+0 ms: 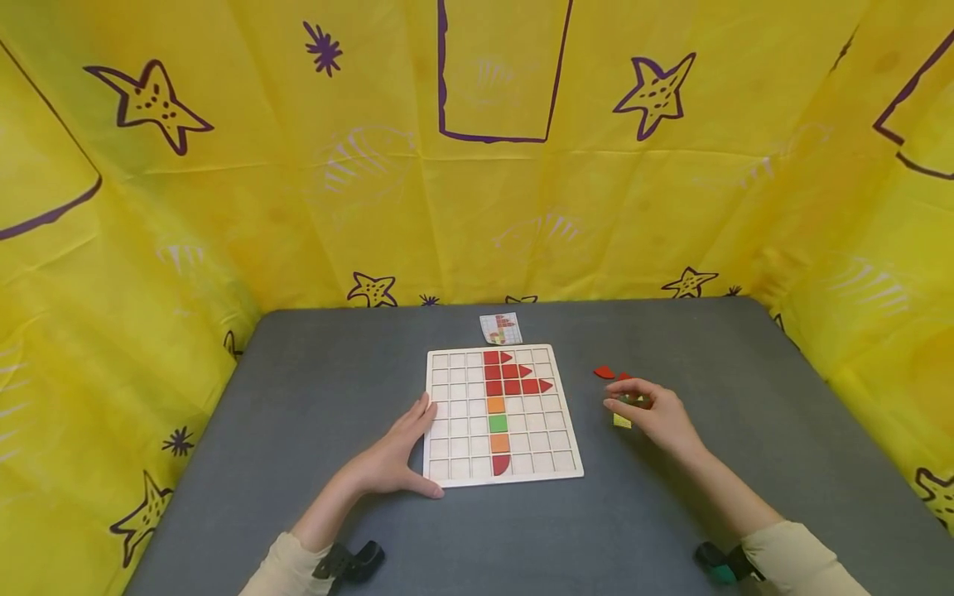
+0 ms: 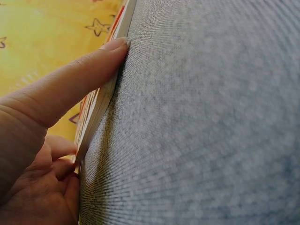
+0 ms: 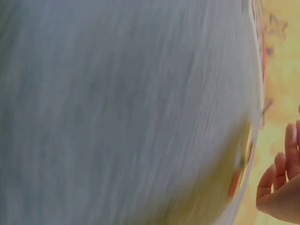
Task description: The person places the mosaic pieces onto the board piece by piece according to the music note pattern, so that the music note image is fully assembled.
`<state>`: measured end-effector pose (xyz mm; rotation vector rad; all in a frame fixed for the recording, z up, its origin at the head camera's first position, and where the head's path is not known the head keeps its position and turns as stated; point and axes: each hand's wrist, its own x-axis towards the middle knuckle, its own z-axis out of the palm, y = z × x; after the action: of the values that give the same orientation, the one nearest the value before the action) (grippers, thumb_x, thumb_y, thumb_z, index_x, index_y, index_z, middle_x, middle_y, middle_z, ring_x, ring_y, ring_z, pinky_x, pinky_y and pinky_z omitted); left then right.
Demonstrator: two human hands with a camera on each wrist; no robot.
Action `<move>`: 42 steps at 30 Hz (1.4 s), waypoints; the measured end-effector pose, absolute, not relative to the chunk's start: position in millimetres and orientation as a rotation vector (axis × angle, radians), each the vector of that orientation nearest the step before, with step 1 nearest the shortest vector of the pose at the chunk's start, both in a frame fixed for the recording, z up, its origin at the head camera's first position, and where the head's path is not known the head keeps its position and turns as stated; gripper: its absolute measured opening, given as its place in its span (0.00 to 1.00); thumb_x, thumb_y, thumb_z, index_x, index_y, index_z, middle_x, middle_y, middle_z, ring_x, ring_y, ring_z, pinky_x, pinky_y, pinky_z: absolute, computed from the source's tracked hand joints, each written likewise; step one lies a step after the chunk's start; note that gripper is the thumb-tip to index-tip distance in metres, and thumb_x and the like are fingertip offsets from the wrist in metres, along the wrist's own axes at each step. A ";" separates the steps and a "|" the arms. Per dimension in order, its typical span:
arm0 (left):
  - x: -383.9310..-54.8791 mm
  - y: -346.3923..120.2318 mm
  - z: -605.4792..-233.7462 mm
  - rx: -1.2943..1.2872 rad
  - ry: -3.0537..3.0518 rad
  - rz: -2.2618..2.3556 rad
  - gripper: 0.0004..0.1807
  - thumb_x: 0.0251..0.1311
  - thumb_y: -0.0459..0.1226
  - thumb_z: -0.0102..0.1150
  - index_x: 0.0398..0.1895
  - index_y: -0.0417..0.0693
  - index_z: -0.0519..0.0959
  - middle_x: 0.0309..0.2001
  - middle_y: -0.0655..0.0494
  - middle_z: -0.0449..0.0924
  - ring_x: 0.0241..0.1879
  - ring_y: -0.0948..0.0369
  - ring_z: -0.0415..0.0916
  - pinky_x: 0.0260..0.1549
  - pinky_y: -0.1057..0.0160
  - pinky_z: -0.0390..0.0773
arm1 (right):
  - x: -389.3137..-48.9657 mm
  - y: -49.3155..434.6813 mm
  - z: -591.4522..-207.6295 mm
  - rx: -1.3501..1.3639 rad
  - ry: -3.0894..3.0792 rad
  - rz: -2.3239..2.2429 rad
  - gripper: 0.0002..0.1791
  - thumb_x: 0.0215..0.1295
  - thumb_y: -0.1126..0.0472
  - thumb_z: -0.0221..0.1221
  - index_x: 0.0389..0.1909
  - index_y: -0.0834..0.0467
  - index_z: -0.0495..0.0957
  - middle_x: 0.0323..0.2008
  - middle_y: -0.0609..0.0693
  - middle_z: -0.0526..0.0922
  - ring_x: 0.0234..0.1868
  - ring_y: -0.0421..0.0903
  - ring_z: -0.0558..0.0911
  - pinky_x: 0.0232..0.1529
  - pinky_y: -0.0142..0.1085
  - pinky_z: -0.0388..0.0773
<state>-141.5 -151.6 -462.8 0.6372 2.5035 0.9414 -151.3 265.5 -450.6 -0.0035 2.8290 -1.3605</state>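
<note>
A pale square grid board (image 1: 458,473) lies on the table. Its middle column carries red, orange and green tiles, with rows of red squares ending in red triangles at the top; a red rounded tile (image 1: 501,464) fills the bottom cell. My left hand (image 1: 395,451) touches the board's left side, its thumb (image 2: 89,77) straight along the near-left edge. Right of the board, my right hand (image 1: 656,414) hovers over loose pieces with thumb and fingers apart; I see nothing between them. A red rounded piece (image 1: 604,372) and a yellow piece (image 1: 622,421) show beside it; others are partly hidden.
Beyond the board's far edge lies a small paper card (image 1: 501,329) with a printed coloured pattern. The dark grey table (image 1: 335,364) is enclosed by yellow cloth (image 1: 298,223) with starfish drawings at the back and sides. The right wrist view is blurred.
</note>
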 end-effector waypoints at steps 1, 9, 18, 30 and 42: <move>-141.3 -151.5 -462.7 0.637 2.502 0.945 0.67 0.35 0.53 0.77 0.75 0.42 0.44 0.76 0.46 0.31 0.75 0.47 0.32 0.68 0.41 0.46 | -152.6 272.7 -451.5 0.000 2.853 -1.324 0.19 0.56 0.45 0.66 0.46 0.51 0.82 0.44 0.51 0.84 0.35 0.43 0.78 0.31 0.32 0.74; -141.3 -151.5 -464.1 0.648 2.498 0.957 0.67 0.36 0.53 0.77 0.75 0.41 0.44 0.76 0.44 0.32 0.75 0.46 0.32 0.67 0.40 0.46 | -165.5 313.6 -460.6 -0.006 2.915 -1.077 0.22 0.59 0.47 0.63 0.51 0.54 0.79 0.48 0.58 0.83 0.49 0.55 0.78 0.47 0.46 0.73; -140.5 -151.9 -463.4 0.647 2.494 0.961 0.67 0.36 0.52 0.77 0.75 0.40 0.43 0.76 0.43 0.31 0.75 0.45 0.32 0.67 0.39 0.46 | -174.2 315.6 -462.6 -0.072 2.961 -0.979 0.19 0.57 0.53 0.66 0.48 0.55 0.81 0.48 0.60 0.82 0.49 0.58 0.76 0.47 0.51 0.70; -141.5 -153.3 -465.1 0.628 2.508 0.937 0.68 0.35 0.53 0.78 0.75 0.43 0.43 0.76 0.46 0.31 0.75 0.47 0.32 0.68 0.40 0.46 | -171.5 298.8 -458.7 -0.030 2.998 -1.031 0.19 0.53 0.44 0.67 0.44 0.49 0.83 0.42 0.53 0.85 0.41 0.51 0.77 0.40 0.41 0.69; -142.3 -151.5 -463.8 0.622 2.503 0.942 0.68 0.34 0.52 0.78 0.75 0.43 0.44 0.76 0.46 0.32 0.75 0.46 0.33 0.67 0.40 0.48 | -163.0 225.6 -447.2 -0.175 2.856 -1.307 0.17 0.48 0.44 0.70 0.39 0.43 0.83 0.35 0.48 0.81 0.30 0.45 0.72 0.26 0.32 0.70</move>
<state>-142.3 -151.5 -463.8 0.6222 2.5032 0.9423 -163.0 225.6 -447.2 -0.1749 2.8565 -1.3074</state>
